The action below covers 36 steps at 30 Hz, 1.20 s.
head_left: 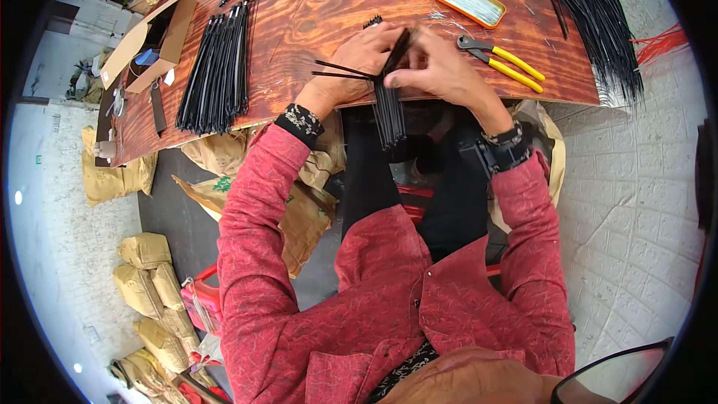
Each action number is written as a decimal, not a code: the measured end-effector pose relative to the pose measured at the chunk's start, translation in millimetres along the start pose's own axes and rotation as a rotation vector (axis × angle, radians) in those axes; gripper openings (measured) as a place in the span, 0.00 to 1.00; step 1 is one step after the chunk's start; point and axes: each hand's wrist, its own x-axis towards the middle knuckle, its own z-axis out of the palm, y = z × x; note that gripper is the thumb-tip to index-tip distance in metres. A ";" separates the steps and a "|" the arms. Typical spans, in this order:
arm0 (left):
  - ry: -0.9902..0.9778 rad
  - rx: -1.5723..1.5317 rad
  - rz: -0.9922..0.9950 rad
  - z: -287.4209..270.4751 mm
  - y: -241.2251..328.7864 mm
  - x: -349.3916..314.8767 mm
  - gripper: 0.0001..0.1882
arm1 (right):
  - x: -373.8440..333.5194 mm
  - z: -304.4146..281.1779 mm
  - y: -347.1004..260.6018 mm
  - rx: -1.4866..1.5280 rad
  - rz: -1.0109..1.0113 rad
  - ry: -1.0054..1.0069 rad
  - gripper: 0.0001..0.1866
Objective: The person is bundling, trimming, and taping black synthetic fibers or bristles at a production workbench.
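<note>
A slim bundle of long, thin black plastic-looking strips (390,116) is at the near edge of the worktop of reddish-brown, strongly grained wood (299,34), its lower end hanging past that edge above the person's lap. Most of its strips lie together, roughly parallel, with small knobbed ends at the bottom; a few splay out to the left, and a dark, blurred piece stands up between the hands. The gathering therefore looks partly done, the stray strips remaining out of line; whether anything binds the bundle cannot be told.

The left hand (359,56) has its fingers curled round the bundle's upper part, grasping it. The right hand (441,71) has its thumb against the bundle, but its fingers are blurred, so whether they are closed cannot be told.

Left of the hands lies a thick pile of similar black strips (215,67); to the right are yellow-handled metal cutters (514,75). Farther off stand an orange-rimmed rectangular tray (458,10) of thin, pale slivers and, at the far right, a large sheaf of black strands (594,22).
</note>
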 end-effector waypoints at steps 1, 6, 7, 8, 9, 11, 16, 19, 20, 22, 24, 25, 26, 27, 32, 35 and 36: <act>0.024 -0.177 -0.054 1.3 -8.1 -10.3 0.26 | 8.9 10.9 -5.0 -0.035 -0.098 -0.052 0.14; 0.013 -0.158 -0.022 -10.4 -15.3 -12.1 0.28 | 24.2 40.0 -9.5 -0.453 -0.555 -0.210 0.14; 0.015 -0.157 -0.021 -11.3 -17.7 -12.2 0.28 | 24.1 42.3 -8.3 -0.455 -0.557 -0.210 0.14; 0.036 -0.166 0.093 -12.1 -20.0 -10.8 0.29 | 22.8 43.2 -5.9 -0.386 -0.536 -0.152 0.13; 0.057 -0.175 0.207 -12.7 -21.6 -9.2 0.30 | 20.8 43.3 -3.3 -0.317 -0.516 -0.093 0.13; 0.080 -0.180 0.325 -12.3 -20.3 -9.3 0.31 | 17.0 41.7 -0.4 -0.252 -0.498 -0.033 0.12; 0.123 -0.212 0.014 -9.4 7.1 -8.9 0.33 | 3.2 28.9 1.8 -0.091 -0.136 0.034 0.14; 0.168 -0.075 0.003 -15.5 20.9 -14.1 0.34 | 0.6 21.5 6.0 -0.145 -0.135 0.028 0.14; 0.203 -0.117 -0.035 -19.0 28.1 -16.4 0.33 | 1.7 17.5 12.5 -0.187 -0.166 0.050 0.15; 0.271 -0.195 -0.120 -27.0 41.3 -15.7 0.30 | 7.0 10.9 23.2 -0.265 -0.229 0.090 0.17; 0.271 -0.280 -0.165 -37.7 53.3 -0.8 0.27 | 14.9 5.3 30.0 -0.313 -0.307 0.087 0.17; 0.280 -0.368 -0.211 -43.1 59.6 7.5 0.24 | 18.0 2.5 32.6 -0.369 -0.386 0.077 0.18; 0.290 -0.456 -0.257 -44.5 62.5 12.7 0.22 | 19.0 0.2 35.0 -0.426 -0.464 0.066 0.18; 0.285 -0.451 -0.260 -45.2 62.8 12.9 0.22 | 19.1 0.2 33.3 -0.419 -0.465 0.070 0.18; 0.301 -0.400 -0.310 -47.8 59.5 8.5 0.11 | 12.6 -1.6 24.2 -0.383 -0.353 -0.013 0.18; 0.357 -0.359 -0.270 -47.7 59.1 8.3 0.09 | 9.1 -2.4 25.5 -0.396 -0.407 0.069 0.16; 0.362 -0.326 -0.251 -46.0 60.8 8.7 0.09 | 9.6 -2.3 29.1 -0.393 -0.411 0.072 0.15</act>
